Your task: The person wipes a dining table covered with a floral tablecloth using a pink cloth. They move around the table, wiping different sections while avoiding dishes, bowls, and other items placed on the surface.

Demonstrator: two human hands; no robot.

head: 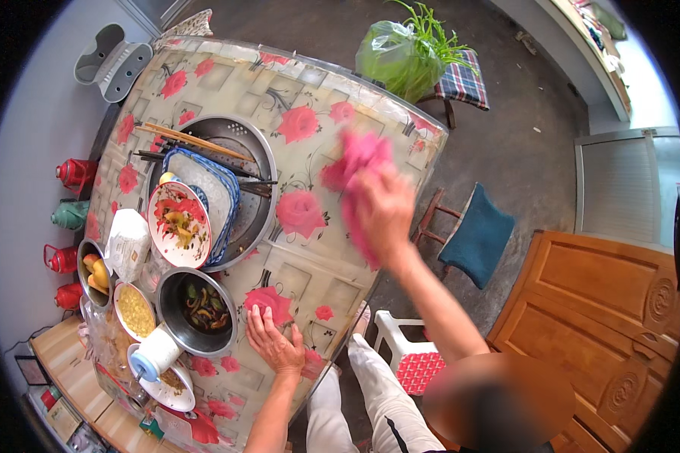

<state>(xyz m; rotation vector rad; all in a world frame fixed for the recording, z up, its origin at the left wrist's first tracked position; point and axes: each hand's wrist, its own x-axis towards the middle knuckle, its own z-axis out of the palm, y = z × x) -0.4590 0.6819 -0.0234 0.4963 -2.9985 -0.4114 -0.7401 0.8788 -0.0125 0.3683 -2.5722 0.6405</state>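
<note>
My right hand grips a pink cloth over the right part of the flowered plastic tablecloth; hand and cloth are blurred. My left hand rests palm down with fingers spread near the front edge, holding nothing. Just left of it stands a metal pot with dark cooked food inside. Behind the pot, a wide metal basin holds a blue-rimmed tray, chopsticks and a bowl with food scraps tilted at its left side.
Along the table's left side are a bowl of yellow food, a white jar with a blue lid and a tissue pack. Red thermoses stand beyond. A blue-covered chair, a white stool and a bag of greens flank the table.
</note>
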